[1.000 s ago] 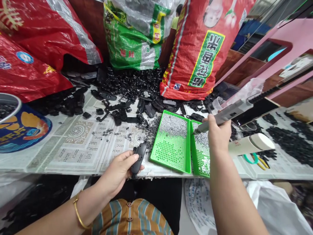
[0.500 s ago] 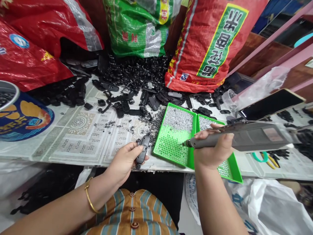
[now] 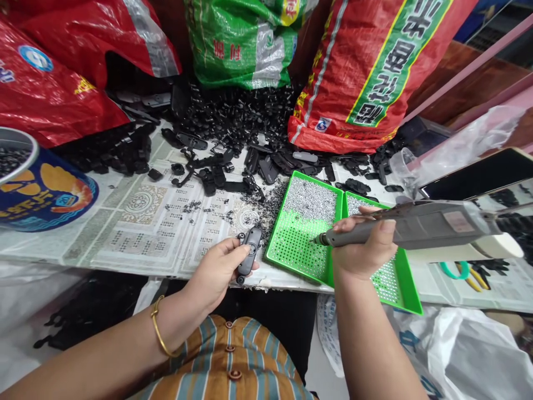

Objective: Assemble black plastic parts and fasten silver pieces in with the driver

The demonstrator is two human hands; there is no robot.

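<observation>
Pointing left, long axis level: grey screwdriver [image 3: 416, 226] in right hand [image 3: 361, 251].

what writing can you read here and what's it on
Nothing is clear enough to quote.
Red sack: large Chinese characters on a green panel, tilted and cut off by the picture edge.
Green sack: red characters, blurred.
Blue tub: yellow characters, distorted.
Table cover: print too small to read.
</observation>
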